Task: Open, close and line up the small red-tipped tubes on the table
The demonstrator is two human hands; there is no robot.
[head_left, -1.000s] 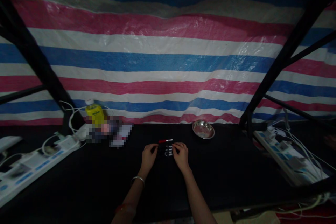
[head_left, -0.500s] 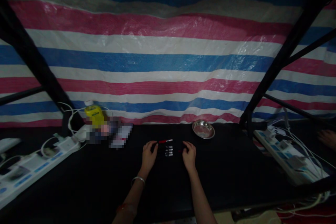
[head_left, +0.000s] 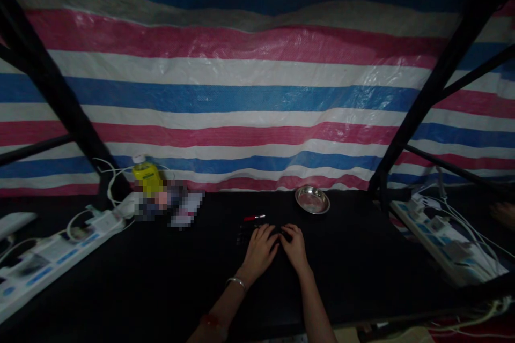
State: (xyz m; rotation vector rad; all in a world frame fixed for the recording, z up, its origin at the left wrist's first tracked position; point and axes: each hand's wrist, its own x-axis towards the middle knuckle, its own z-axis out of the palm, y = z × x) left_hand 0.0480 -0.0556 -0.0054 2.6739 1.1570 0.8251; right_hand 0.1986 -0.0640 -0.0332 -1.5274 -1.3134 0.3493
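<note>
I see left hand point(head_left: 260, 249) and right hand point(head_left: 295, 246) side by side on the black table point(head_left: 354, 273), fingers curled over something too dark to identify, grip unclear; small red-tipped tool point(head_left: 254, 217) just beyond looks light, stiff, best pinched mid-shaft.

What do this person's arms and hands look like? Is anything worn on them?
Both forearms are bare, with no sleeves or gloves in view. The left hand has a thin silver-coloured bangle at the wrist, and a reddish band shows further up that forearm. The right hand and its wrist carry nothing that shows in this dim light.
</note>
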